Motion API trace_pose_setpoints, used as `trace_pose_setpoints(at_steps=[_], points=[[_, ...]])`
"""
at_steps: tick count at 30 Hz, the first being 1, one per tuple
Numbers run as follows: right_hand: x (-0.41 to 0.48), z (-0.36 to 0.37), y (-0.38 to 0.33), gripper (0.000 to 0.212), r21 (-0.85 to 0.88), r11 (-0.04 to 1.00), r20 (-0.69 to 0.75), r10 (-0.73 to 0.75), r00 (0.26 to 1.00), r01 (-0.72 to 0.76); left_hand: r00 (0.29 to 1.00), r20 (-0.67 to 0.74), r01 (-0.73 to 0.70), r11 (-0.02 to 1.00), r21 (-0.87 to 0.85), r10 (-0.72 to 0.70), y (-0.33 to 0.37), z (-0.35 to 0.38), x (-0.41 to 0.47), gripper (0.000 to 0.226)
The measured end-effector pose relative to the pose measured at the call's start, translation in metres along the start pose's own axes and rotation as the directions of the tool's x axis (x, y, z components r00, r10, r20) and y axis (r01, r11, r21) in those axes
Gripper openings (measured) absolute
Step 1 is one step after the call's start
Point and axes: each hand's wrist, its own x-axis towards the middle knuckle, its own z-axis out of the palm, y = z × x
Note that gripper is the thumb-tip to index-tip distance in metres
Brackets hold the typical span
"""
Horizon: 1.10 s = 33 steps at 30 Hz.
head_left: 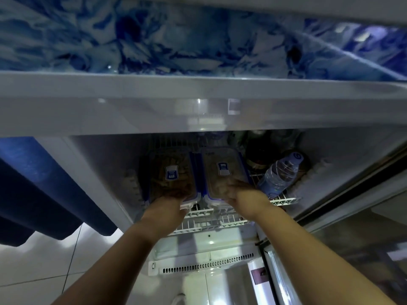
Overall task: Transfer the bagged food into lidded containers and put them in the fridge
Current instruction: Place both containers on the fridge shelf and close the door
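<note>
Containers [171,172] on wire shelf [211,219]. Left hand [167,203], right hand [244,192] on near ends; grip clasping or pressing, cannot tell. Slide level toward 12 o'clock, clear of bottle [279,175] at 3 o'clock.

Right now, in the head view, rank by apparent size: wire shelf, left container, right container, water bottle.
1. wire shelf: widest, running under the rest, partly hidden.
2. left container and right container: look alike, so tied.
3. water bottle: smallest, tilted at the right.
</note>
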Motion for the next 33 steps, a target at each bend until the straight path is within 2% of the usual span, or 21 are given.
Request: trace_pose_setpoints(at_steps=[3, 7, 12, 18, 22, 25, 28, 31, 33], points=[[-0.022, -0.015, -0.005, 0.039, 0.025, 0.997, 0.006, 0.077, 0.997, -0.077, 0.999, 0.032, 0.022, 0.999, 0.024, -0.023, 0.007, -0.004, -0.004, 0.042], [-0.069, -0.024, -0.004, 0.038, 0.057, 0.996, -0.029, 0.066, 0.997, -0.065, 0.998, 0.057, 0.017, 0.998, 0.064, -0.02, 0.025, -0.002, -0.024, 0.043], [-0.143, -0.026, 0.005, 0.028, 0.089, 0.993, -0.002, 0.084, 0.996, -0.083, 0.998, 0.056, -0.042, 0.999, 0.026, 0.04, 0.057, 0.014, -0.069, 0.025], [-0.248, -0.011, 0.02, 0.035, 0.055, 0.992, -0.004, 0.118, 0.993, -0.118, 0.994, 0.054, -0.097, 0.995, 0.028, 0.095, 0.11, 0.048, -0.136, 0.043], [-0.316, -0.004, 0.028, 0.046, 0.05, 0.98, -0.021, 0.196, 0.98, -0.195, 0.98, 0.071, -0.193, 0.979, 0.066, 0.188, 0.151, 0.061, -0.173, 0.045], [-0.364, -0.011, 0.031, 0.048, 0.065, 0.967, -0.092, 0.25, 0.964, -0.245, 0.967, 0.029, -0.255, 0.963, 0.09, 0.253, 0.183, 0.06, -0.193, 0.041], [-0.414, -0.026, 0.029, 0.043, 0.068, 0.96, -0.255, 0.281, 0.925, -0.273, 0.941, -0.03, -0.332, 0.935, 0.128, 0.338, 0.215, 0.051, -0.208, 0.031], [-0.468, -0.042, 0.024, 0.044, 0.08, 0.946, -0.437, 0.317, 0.842, -0.314, 0.88, -0.071, -0.453, 0.876, 0.166, 0.469, 0.249, 0.039, -0.221, 0.034], [-0.502, -0.052, 0.02, 0.042, 0.085, 0.93, -0.565, 0.34, 0.752, -0.358, 0.825, -0.096, -0.536, 0.824, 0.182, 0.558, 0.273, 0.031, -0.232, 0.039]])
